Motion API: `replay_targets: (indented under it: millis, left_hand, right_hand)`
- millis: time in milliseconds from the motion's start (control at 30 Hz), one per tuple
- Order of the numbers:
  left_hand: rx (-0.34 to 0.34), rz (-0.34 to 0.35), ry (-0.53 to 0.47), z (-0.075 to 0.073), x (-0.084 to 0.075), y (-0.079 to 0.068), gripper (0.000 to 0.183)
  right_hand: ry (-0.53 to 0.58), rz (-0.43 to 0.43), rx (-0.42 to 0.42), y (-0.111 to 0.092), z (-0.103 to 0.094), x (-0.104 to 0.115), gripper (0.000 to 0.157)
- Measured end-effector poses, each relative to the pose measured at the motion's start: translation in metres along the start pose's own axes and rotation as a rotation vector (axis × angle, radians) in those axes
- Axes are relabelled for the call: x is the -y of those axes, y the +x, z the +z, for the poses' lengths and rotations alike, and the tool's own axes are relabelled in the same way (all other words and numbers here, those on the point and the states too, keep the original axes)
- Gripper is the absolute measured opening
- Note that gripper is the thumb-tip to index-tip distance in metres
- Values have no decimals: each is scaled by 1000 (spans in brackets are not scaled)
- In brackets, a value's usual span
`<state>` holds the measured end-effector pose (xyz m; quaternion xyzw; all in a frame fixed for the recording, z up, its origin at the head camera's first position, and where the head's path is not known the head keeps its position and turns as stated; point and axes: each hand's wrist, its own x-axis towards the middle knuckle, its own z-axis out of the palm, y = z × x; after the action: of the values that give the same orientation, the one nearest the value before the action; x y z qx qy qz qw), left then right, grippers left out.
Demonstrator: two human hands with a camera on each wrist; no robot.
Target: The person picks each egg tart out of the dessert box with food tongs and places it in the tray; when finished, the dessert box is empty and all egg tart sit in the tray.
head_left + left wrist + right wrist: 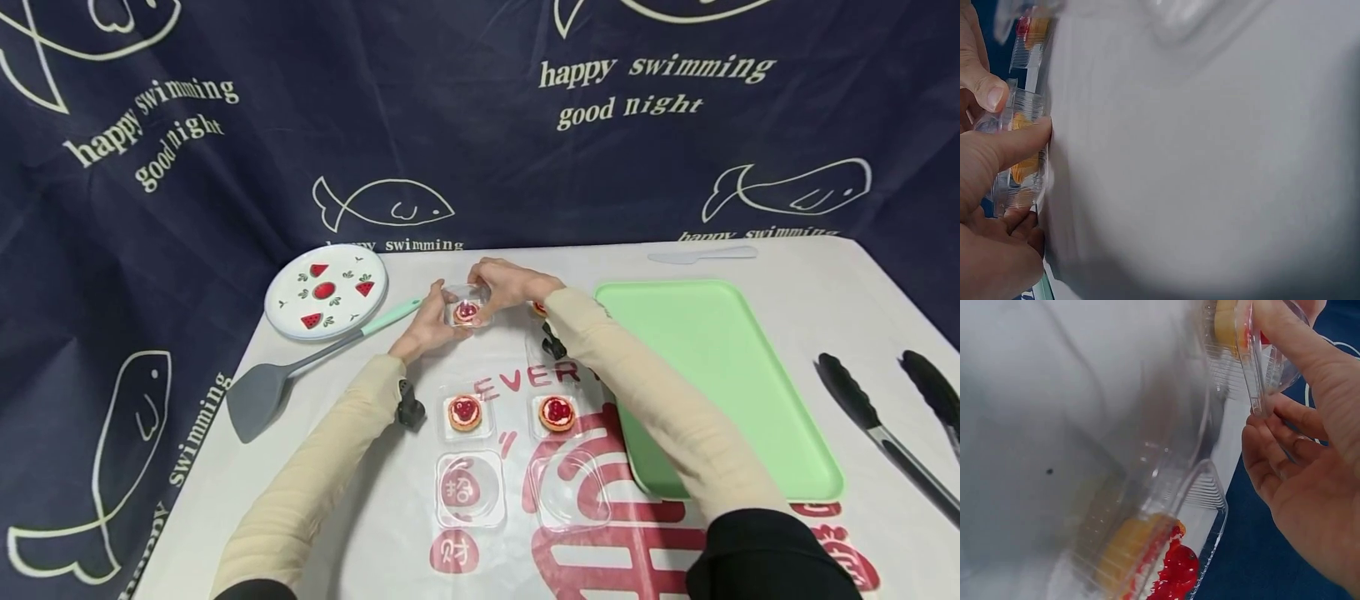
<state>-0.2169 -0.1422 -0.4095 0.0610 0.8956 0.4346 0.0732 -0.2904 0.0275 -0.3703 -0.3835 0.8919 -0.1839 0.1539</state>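
At the far middle of the table, both hands are at a clear plastic box (452,315) with a red-topped tart (466,312) inside. My left hand (429,327) grips the box's left side, thumb along its near wall in the left wrist view. From the right, my right hand (510,282) holds the domed clear lid (1288,372) by its edge, and the lid lies over the tart. Beside it, another boxed tart (1179,569) is partly hidden by the right arm in the head view. Two nearer tarts (465,412) sit in boxes with lids (470,508) folded open toward me.
A watermelon-patterned plate (292,321) and a grey spatula (258,392) lie on the left. To the right are a green tray (735,375) and black-tipped tongs (847,387). A pale plastic knife (701,256) rests by the back edge, before a navy curtain (480,125).
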Motion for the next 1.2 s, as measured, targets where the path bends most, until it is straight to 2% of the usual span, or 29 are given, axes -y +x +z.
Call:
replay_targets:
  millis: [133,267,667,900,1067,1200]
  left_hand:
    - [-5,1,0,-1,-1,0,81]
    - [3,-6,-6,1,-1,0,95]
    - [23,11,32,-3,0,0,113]
    - [39,-2,123,-3,-1,-5,121]
    - [-1,97,238,-12,-7,-12,125]
    - [-25,217,285,-23,-15,-16,110]
  right_hand:
    - [-4,0,-9,-2,-1,3,68]
    - [-18,-6,-23,-7,1,3,71]
    - [-60,-71,-130,-19,3,10,67]
    - [-4,-91,-147,-28,8,11,66]
    - [5,-143,-197,-36,3,12,66]
    - [1,-144,-233,-42,-3,15,68]
